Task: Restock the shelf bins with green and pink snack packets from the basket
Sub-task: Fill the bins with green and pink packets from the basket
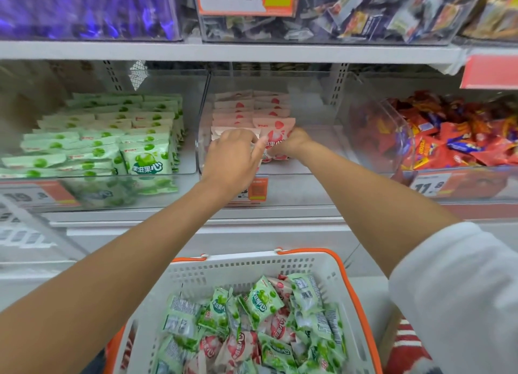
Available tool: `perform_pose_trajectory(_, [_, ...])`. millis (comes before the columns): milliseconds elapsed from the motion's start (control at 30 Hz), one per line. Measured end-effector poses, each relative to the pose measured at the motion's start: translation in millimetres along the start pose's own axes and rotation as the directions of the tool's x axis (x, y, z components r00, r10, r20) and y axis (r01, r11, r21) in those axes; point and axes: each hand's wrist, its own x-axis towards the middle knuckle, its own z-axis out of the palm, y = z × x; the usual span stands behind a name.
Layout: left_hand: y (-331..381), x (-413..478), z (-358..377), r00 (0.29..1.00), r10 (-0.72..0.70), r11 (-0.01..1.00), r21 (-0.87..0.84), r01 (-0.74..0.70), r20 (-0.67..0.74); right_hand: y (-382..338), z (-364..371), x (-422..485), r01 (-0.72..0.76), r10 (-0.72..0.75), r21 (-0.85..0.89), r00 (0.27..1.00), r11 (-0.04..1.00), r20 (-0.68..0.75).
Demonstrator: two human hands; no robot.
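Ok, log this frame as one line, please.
step: stocking middle bin | left hand: at pink stack, grip unclear | right hand: holds upright pink packet | basket: green and pink packets left

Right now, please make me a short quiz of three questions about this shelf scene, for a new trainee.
1. True or false: the left hand and the right hand both reach into the middle bin with the pink packets.
2. What fills the left bin? A green packets, B purple bars, C red cans.
3. Which two colours of packets lie in the basket?
Key: 1 true; 2 A; 3 green and pink.
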Motion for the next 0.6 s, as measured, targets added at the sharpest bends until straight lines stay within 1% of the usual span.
perform_pose_trajectory(100, [0.9, 0.0, 0.3, 1.0, -0.016, 1.0, 0.011, 0.016, -0.001, 1.2, -0.5, -3.0, -0.015, 0.014, 0.028, 0.999, 0.999, 0.039])
perform_pose_trajectory(167, [1.3, 1.2, 1.1, 1.0, -0.028, 0.999, 0.032, 0.029, -0.009, -0.2, -3.3, -7.2, -0.047, 0.047, 0.025, 0.999, 0.999, 0.021])
perform_pose_trajectory(267, [4.7, 3.2, -0.5, 1.0, -0.021, 0.995, 0.096, 0.023, -0.019, -0.6, -16.6, -20.7, -0.105, 0.102, -0.024, 0.991, 0.994, -0.084])
perform_pose_trajectory(333, [10.2, 1.8, -5.2, 0.999, -0.021, 0.991, 0.133, 0.025, -0.032, -2.0, -26.4, -35.4, -0.102, 0.084, -0.108, 0.984, 0.989, -0.16])
perform_pose_trajectory(400, [17.5, -3.4, -11.2, 0.998, -0.013, 0.99, 0.141, 0.023, -0.069, -3.5, -32.2, -51.6, -0.061, 0.018, -0.186, 0.975, 0.981, -0.222])
perform_pose_trajectory(467, [27.5, -14.4, -18.4, 0.99, -0.001, 0.996, 0.084, 0.013, -0.138, -5.5, -34.5, -69.6, 0.022, -0.094, -0.246, 0.954, 0.969, -0.284])
perform_pose_trajectory(533, [37.2, -30.9, -23.7, 0.985, -0.023, 1.0, -0.024, 0.019, -0.17, -5.4, -30.1, -97.3, 0.191, -0.293, -0.309, 0.898, 0.932, -0.329])
perform_pose_trajectory(600, [41.4, -52.5, -23.7, 0.99, -0.073, 0.991, -0.116, 0.059, -0.121, 0.8, -17.1, -129.4, 0.35, -0.481, -0.382, 0.812, 0.855, -0.331])
